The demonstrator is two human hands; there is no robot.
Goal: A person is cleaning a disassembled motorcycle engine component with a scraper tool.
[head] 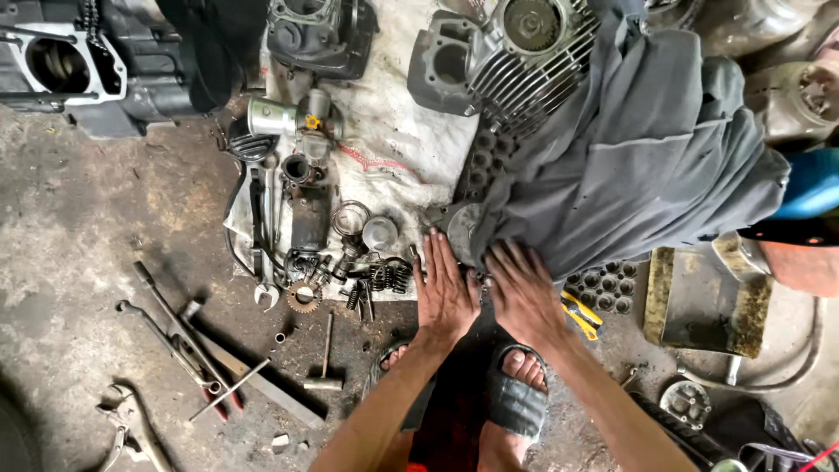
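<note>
My left hand (444, 288) lies flat with fingers spread on the floor at the edge of a dirty white sack cloth (393, 131), beside small springs and metal parts (384, 275). My right hand (522, 293) rests palm down with fingers apart at the lower edge of a grey cloth (638, 149) draped over an engine part. Between and above the two hands a round metal piece (459, 229) pokes out from under the grey cloth. Neither hand holds anything. My feet in sandals (516, 393) are just below the hands.
A finned engine cylinder (516, 52) sits at the top. Carburettor parts and wrenches (297, 192) lie on the sack. Spanners, a T-handle and pliers (192, 350) are scattered on the floor to the left. An engine case (61, 61) is top left, a metal tray (699, 301) right.
</note>
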